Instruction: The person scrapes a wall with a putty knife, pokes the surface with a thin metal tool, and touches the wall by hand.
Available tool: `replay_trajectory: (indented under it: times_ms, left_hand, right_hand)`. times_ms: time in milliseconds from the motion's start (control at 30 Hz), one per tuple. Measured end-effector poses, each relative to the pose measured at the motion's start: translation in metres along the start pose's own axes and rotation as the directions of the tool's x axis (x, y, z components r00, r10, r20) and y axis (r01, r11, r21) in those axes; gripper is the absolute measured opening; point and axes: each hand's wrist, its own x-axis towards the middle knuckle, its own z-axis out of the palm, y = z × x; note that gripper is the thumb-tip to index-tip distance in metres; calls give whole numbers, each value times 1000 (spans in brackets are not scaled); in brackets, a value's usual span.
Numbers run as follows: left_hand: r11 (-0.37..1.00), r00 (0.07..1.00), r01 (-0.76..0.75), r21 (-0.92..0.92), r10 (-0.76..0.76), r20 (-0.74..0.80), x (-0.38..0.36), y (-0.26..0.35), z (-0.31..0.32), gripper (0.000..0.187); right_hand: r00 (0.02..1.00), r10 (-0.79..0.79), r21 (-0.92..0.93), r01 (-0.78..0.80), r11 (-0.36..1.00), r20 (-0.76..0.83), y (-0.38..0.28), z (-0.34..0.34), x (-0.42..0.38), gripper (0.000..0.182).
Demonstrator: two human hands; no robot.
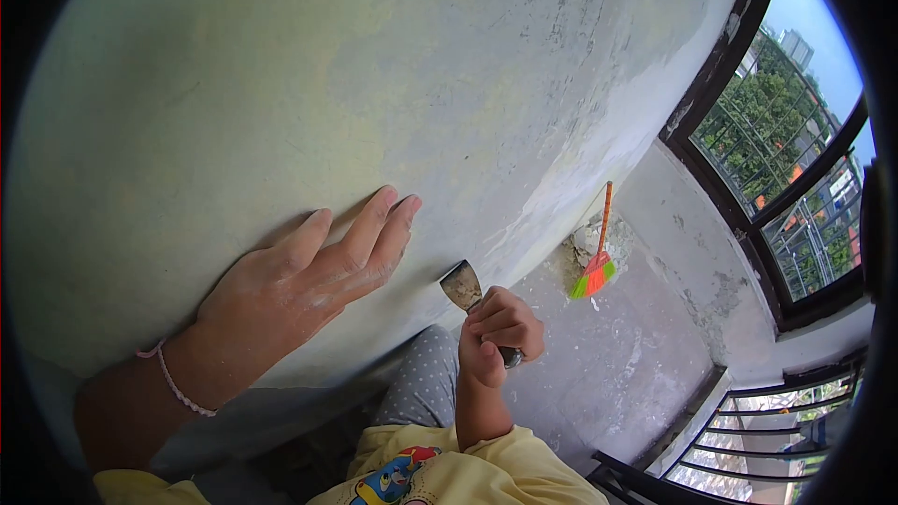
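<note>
My left hand [313, 276] rests against the patchy, pale wall [281, 84], its fingers stretched out and pointing up and to the right. A braided bracelet [170, 379] circles that wrist. Lower and to the right, my right hand [500, 332] is wrapped round the dark handle of a putty knife [460, 286]. Its broad, stained metal blade points up and left, close to the wall's surface. Scratches and worn patches of paint mark the upper part of the wall.
An orange and green broom [594, 273] leans in the corner, with crumbled plaster [580, 252] near it. Dusty white specks cover the grey floor [608, 365]. A dark-framed window [748, 224] is at the right, above a barred railing [748, 430]. My knee [426, 379] is close to the wall.
</note>
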Motion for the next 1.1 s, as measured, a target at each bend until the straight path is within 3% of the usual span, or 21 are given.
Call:
replay_trajectory:
  times_ms: [133,267,300,333,433,500,533,633,700,733,800,933,1000,1067,1100]
  left_hand:
    - [1000,1000,11,-9,-11,-7,0,3,0,49]
    - [1000,1000,-18,10,18,0,3,-2,1,51]
    - [1000,1000,-11,7,11,-3,3,0,0,52]
    - [1000,1000,-16,-4,16,-13,3,2,-1,52]
    - [1000,1000,-7,-8,7,0,5,-1,-2,56]
    - [998,999,-26,-53,27,18,3,-1,-3,59]
    - [999,999,-29,-41,30,29,3,-2,-2,59]
    - [998,1000,-28,-47,29,10,3,-2,-3,59]
    - [997,999,-32,-66,33,20,2,-2,-4,59]
    - [998,999,-26,-61,27,19,3,-2,-3,59]
    - [997,1000,-15,-72,17,24,0,-1,-5,59]
    - [991,1000,-17,-131,20,18,3,-2,-3,59]
    - [993,1000,-10,-120,11,9,1,0,-3,58]
    - [993,1000,-2,-119,3,8,1,0,-3,59]
    - [993,1000,0,-115,2,15,0,1,-4,59]
  right_hand:
    - [992,44,60,-38,998,-117,-4,-9,6,26]
    - [981,-160,127,173,977,-111,-30,-8,11,24]
    - [992,-102,136,112,984,-75,-20,-6,7,24]
    - [996,67,22,-66,998,-63,-3,-2,0,25]
    - [999,43,-113,-39,993,26,14,-6,-5,27]
    - [994,52,33,-49,998,-93,-5,-9,-3,27]
    - [993,-80,61,85,995,-88,-26,-13,1,26]
    - [990,-112,157,125,980,-88,-23,-7,4,26]
    - [1000,9,49,-7,999,-29,0,-7,-4,25]
    - [1000,3,52,-2,999,-25,4,-10,-2,25]
    - [990,70,94,-59,994,-119,-4,-17,-4,21]
    - [992,-44,229,70,971,-117,-23,-12,4,19]
    - [982,145,123,-130,984,-121,-3,-10,-5,18]
    - [972,185,103,-171,980,-147,3,-20,0,18]
    - [957,227,211,-187,959,-183,5,-24,5,18]
